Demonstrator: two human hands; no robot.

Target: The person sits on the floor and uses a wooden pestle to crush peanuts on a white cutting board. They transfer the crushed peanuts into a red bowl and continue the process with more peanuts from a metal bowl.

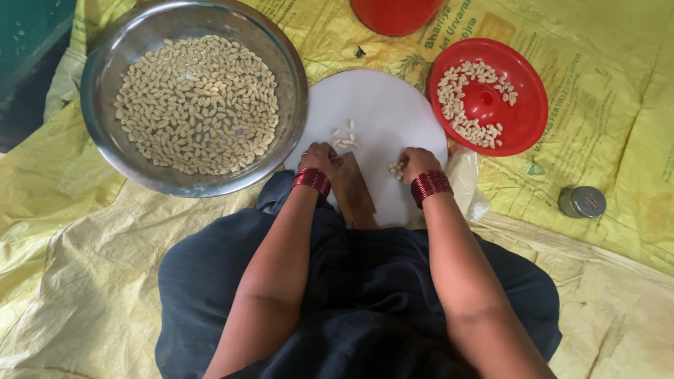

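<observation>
A round white board lies on the floor in front of me. On its near edge, my left hand rests beside a brown wooden block, with a few pale nuts just beyond the fingers. My right hand is curled over a small cluster of nuts on the board. Red bangles circle both wrists. Whether the fingers grip any nuts is hidden.
A large steel bowl of pale nuts sits at the left. A red lid holding more nuts lies at the right, a red container behind it. A small metal tin and clear plastic bag rest on yellow sheeting.
</observation>
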